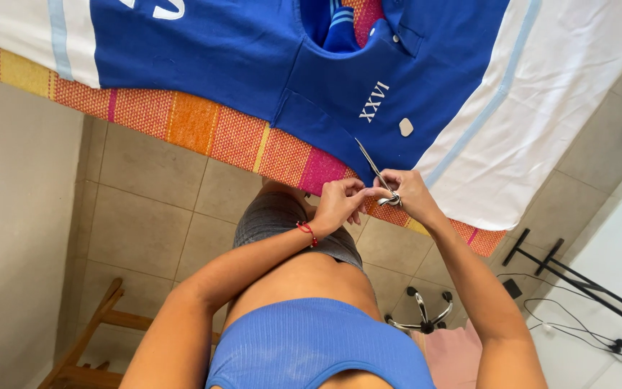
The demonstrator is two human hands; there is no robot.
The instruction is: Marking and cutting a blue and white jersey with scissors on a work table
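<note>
From the head camera I look down on a table covered by a striped cloth [203,130] in orange, pink and yellow, and on it lies a blue-and-white garment [253,50] with a pale blue stripe where the colours meet. My right hand [409,193] sits at the near edge of the table, fingers curled shut around the handles of a pair of metal scissors [377,173]; the blades run up and away from the grip, slanting over the blue fabric just beyond the cloth's edge, and they look nearly together, though I cannot tell whether fabric sits between them. My left hand [340,204] is just beside the right, touching it, fingertips pinched together at the scissor handles or at something small there; what it pinches is too small for me to make out. A red cord bracelet [307,232] circles the left wrist. On the blue fabric just past the blade tips sit white stitched lettering and a small pale patch [406,127]. Below the table's edge I see beige floor tiles [145,209], a wooden frame [88,338] at the lower left, a black stand [563,270] with cables at the lower right, and a chrome chair base [426,310] near my legs.
</note>
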